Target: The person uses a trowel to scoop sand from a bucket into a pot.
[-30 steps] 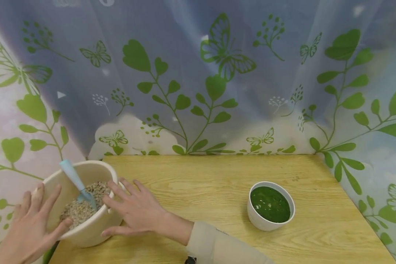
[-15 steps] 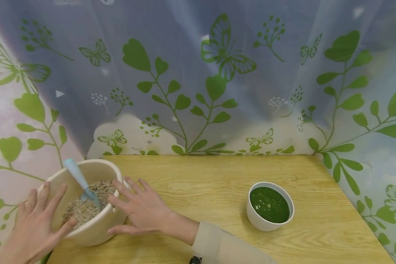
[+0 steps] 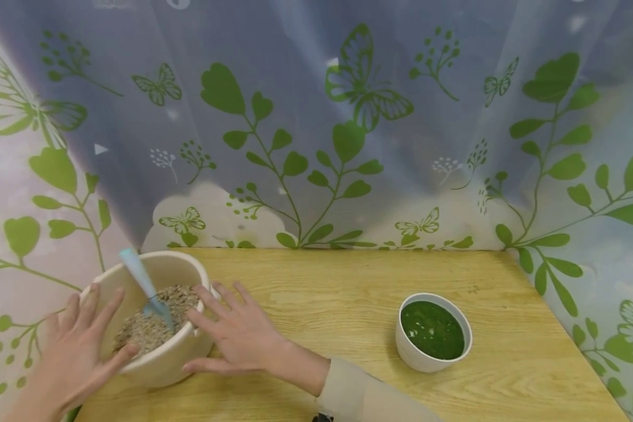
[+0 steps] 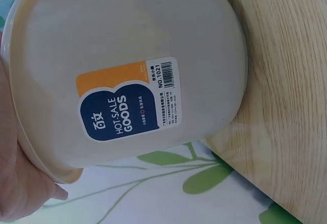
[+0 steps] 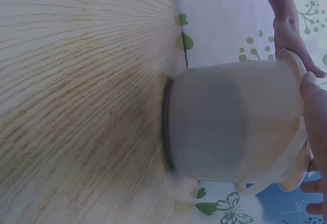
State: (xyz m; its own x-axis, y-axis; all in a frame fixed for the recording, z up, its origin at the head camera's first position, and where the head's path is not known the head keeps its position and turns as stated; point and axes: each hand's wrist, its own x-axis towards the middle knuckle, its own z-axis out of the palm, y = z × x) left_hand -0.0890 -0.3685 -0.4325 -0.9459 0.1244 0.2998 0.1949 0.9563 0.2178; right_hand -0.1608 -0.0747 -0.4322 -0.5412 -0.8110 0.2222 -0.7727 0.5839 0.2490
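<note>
A cream plastic bucket stands upright at the table's left side, holding tan and grey gravel. From the gravel leans a small light-blue garden trowel, its head partly buried. My left hand rests on the bucket's left rim, fingers straight and spread, thumb over the front edge. Against the right rim lies my right hand, its fingers also extended. The right wrist view shows the bucket's carrying handle hanging on its side. On the outside, a blue and orange label faces the left wrist camera.
To the right on the wooden table stands a white bowl filled with dark green liquid with pale specks. A curtain printed with leaves and butterflies borders the table's back and sides.
The bucket, with the trowel and gravel in it, has slid a little to the right across the table, both hands moving along with it. The white bowl has stayed put.
</note>
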